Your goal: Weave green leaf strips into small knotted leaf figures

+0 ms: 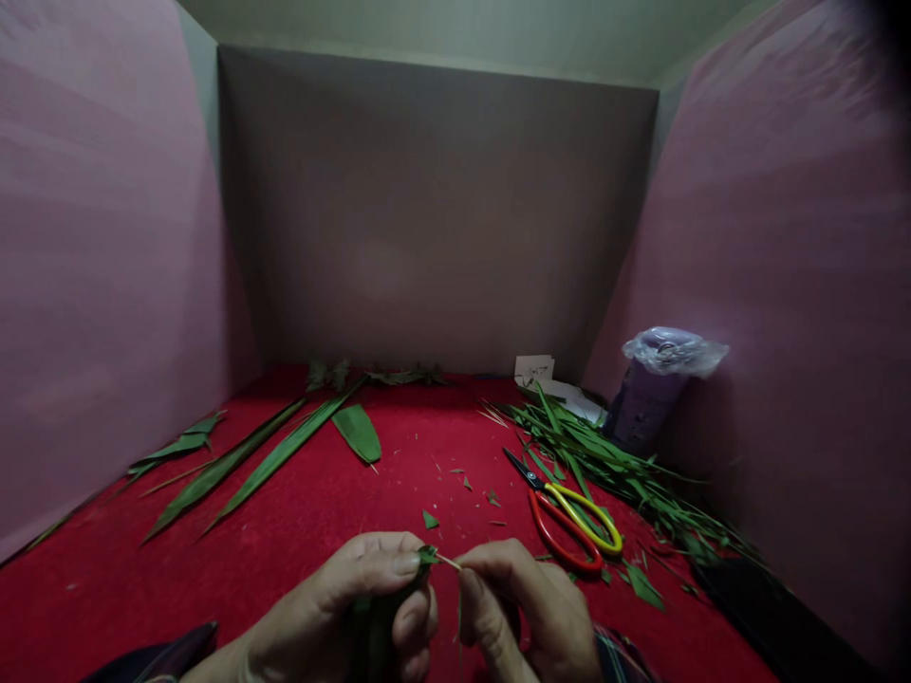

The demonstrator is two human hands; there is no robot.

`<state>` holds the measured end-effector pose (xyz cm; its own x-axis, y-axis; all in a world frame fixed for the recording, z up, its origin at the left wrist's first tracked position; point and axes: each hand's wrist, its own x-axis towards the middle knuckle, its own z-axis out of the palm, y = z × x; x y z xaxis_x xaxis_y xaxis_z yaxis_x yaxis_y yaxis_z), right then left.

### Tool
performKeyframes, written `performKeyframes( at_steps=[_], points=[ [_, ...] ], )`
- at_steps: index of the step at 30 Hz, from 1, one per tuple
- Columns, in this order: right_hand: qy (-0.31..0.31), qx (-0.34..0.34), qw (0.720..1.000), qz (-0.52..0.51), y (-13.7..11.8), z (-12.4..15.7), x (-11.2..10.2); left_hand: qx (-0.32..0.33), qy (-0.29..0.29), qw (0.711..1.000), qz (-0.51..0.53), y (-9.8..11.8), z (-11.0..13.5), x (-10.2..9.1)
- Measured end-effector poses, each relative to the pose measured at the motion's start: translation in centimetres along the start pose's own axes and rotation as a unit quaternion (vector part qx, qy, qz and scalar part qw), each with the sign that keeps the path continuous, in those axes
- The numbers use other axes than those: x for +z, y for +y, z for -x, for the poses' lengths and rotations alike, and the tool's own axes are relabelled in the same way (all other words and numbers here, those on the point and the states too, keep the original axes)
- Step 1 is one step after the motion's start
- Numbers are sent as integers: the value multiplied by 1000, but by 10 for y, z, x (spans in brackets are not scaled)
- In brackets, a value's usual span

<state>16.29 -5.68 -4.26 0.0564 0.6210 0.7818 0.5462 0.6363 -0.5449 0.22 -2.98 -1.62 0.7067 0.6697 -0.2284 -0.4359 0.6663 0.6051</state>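
Note:
In the head view, my left hand (pixel 356 593) is closed around a folded green leaf (pixel 375 631), with thumb and fingers pinching its upper tip. From that tip a thin pale stick (pixel 447 561) juts to the right. Its far end sits between the thumb and forefinger of my right hand (pixel 523 607). Much of the leaf is hidden by my left fingers. Scissors (pixel 535 482) with one red and one yellow handle lie on the red cloth beyond my right hand, apart from it. A small green leaf scrap (pixel 430 519) lies just ahead of my hands.
Long leaves (pixel 285 455) and a broad leaf (pixel 358 433) lie at the left. A heap of green leaf strips (pixel 604 446) spreads along the right. Behind it stands a purple bin (pixel 644 403) lined with clear plastic. A white card (pixel 533 367) stands at the back. Pink panels (pixel 106 237) enclose the sides.

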Motion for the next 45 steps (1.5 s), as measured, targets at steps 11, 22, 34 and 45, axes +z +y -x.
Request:
performKeyframes(
  at_steps=[11, 22, 34, 45],
  points=[
    [-17, -15, 1000, -21, 6, 1, 2, 9, 27, 1000, 5, 0, -2, 4],
    [-10, 6, 999, -30, 6, 3, 4, 5, 39, 999, -24, 2, -2, 7],
    [-13, 8, 1000, -21, 4, 2, 2, 8, 20, 998, -57, 1, -2, 3],
    [-13, 21, 999, -35, 5, 3, 3, 30, 39, 996, -73, 2, 0, 8]
  ],
)
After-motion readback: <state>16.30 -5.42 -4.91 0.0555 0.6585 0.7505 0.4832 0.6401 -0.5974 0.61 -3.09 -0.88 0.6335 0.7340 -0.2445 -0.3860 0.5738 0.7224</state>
